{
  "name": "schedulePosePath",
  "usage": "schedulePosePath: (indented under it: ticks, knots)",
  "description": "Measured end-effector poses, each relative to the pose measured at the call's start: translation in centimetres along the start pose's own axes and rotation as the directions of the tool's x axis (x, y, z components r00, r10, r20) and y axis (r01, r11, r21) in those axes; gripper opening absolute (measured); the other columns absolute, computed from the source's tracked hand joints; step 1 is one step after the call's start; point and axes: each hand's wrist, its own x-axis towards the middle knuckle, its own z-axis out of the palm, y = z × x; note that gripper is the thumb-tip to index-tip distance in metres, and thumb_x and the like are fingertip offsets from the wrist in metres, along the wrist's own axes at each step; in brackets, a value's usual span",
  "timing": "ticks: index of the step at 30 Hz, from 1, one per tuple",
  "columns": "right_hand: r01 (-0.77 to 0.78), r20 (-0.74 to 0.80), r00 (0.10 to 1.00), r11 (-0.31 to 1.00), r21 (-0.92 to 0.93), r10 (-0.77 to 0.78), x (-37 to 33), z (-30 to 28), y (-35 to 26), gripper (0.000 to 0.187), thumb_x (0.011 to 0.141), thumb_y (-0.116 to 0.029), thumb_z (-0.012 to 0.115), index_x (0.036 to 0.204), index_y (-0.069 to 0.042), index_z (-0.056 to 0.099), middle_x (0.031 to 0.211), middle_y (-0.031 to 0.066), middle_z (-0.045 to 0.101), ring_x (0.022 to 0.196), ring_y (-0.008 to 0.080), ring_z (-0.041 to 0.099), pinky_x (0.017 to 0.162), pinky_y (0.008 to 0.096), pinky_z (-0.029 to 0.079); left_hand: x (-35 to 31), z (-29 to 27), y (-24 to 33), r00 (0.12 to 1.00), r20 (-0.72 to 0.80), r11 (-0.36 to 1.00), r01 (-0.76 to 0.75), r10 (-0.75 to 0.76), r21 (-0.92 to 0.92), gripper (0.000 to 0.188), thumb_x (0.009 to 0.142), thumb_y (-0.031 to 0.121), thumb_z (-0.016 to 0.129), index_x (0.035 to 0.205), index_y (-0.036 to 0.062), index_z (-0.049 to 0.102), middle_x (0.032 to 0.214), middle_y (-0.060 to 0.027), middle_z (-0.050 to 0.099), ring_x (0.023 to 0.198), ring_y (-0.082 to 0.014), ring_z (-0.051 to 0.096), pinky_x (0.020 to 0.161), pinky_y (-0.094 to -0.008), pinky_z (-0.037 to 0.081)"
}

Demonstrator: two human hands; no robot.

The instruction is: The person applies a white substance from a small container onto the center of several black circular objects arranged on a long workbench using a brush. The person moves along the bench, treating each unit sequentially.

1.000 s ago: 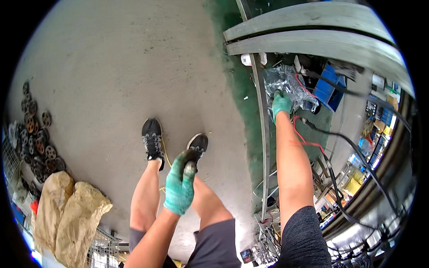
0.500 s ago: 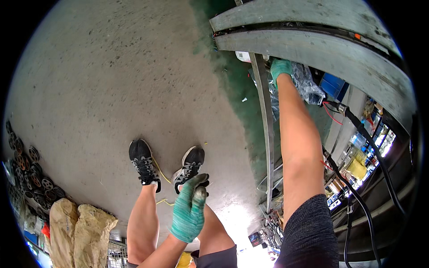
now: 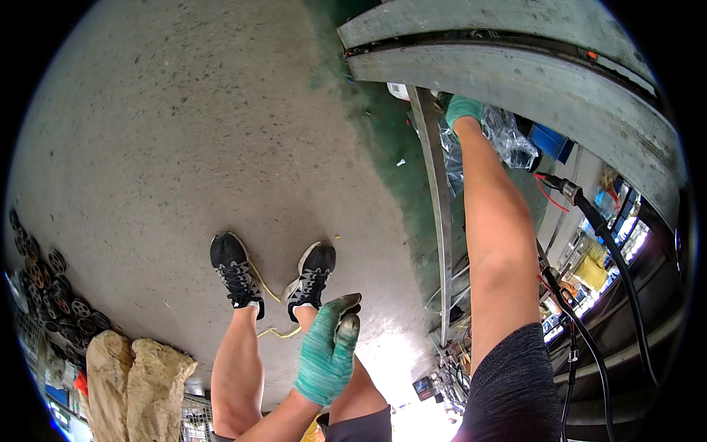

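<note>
My left hand, in a green knitted glove with dark, dirty fingertips, hangs in front of my legs. Its fingers are curled in and pressed near the thumb; whatever they may hold does not show. My right arm stretches far forward to the right, beneath a grey steel frame. At its end my right hand, gloved alike, is beside an upright metal leg and a clear plastic bag. The fingers of that hand are hidden by the frame and the shade. A white object lies just left of the leg.
A blue bin stands under the frame. Black cables hang at the right. Yellow cord lies by my shoes. Several dark wheels and brown sacks are at the left. A small white piece lies on green floor.
My left hand has shifted slightly right and down, its fingers still curled. My right hand stays under the frame, with its fingers now deeper in shade.
</note>
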Motion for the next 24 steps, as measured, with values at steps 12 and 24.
schedulePosePath:
  ticks: [12,24]
  knots:
    - [-0.458,0.011,0.887,0.882,-0.114,0.462,-7.0,-10.8,-3.5,0.033,0.078,-0.032,0.067,0.101,-0.009,0.076,0.102,0.0201,0.072,0.097,0.0396,0.069,0.086,0.0453,0.054,-0.3,1.2,0.2,0.993,-0.112,0.994,-0.041,0.029,-0.104,0.034,0.105,0.020,0.054,0.129,-0.0031,0.058,0.115,-0.0137,0.059,0.102,-0.0203,0.057,0.090,-0.0302,0.046]
    - [-0.656,-0.134,0.738,0.750,0.086,0.661,-21.1,-20.9,-3.5,0.029,0.085,-0.025,0.073,0.102,-0.002,0.076,0.090,0.0188,0.075,0.079,0.0262,0.072,0.075,0.0390,0.053,-0.9,1.5,-1.4,0.997,-0.066,0.991,-0.039,0.030,-0.125,0.036,0.108,0.026,0.049,0.131,0.0003,0.058,0.118,-0.0059,0.062,0.106,-0.0126,0.059,0.087,-0.0274,0.050]
